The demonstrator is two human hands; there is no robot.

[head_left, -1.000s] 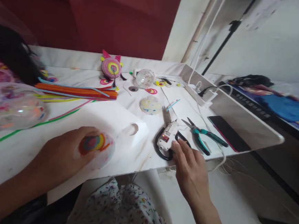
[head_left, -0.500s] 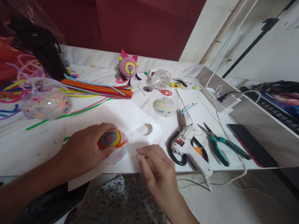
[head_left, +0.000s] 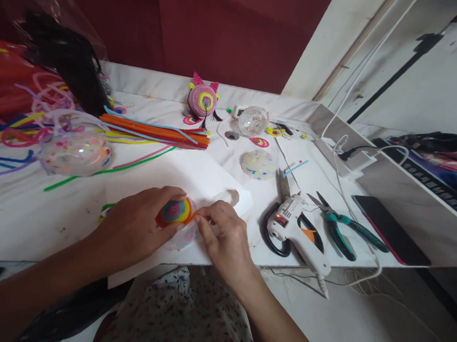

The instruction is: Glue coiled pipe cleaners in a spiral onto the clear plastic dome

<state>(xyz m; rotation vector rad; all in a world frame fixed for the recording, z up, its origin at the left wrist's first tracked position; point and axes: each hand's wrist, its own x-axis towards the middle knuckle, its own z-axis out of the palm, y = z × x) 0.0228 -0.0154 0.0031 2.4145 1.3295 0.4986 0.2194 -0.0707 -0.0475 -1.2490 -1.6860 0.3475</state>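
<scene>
My left hand (head_left: 140, 227) is wrapped round a clear speckled ball (head_left: 186, 238) with a rainbow-ringed coil (head_left: 175, 210) on its top. The coil shows rings of pink, blue, yellow and orange-red. At its right side an orange end (head_left: 193, 215) sticks out, and my right hand (head_left: 223, 231) pinches it between thumb and forefinger. The ball rests low over white paper (head_left: 184, 173) near the table's front edge. My left palm and fingers hide its left side.
A white glue gun (head_left: 287, 223) lies on black-handled scissors (head_left: 283, 188), beside green pliers (head_left: 337, 222) and a phone (head_left: 392, 231). Pipe cleaners (head_left: 152, 131), clear balls (head_left: 75, 152) and a pink horned ball (head_left: 203, 100) stand farther back. Cables hang off the front edge.
My right hand has moved left and up to the coil and closed on its orange end. My left hand still holds the ball. The view has shifted slightly.
</scene>
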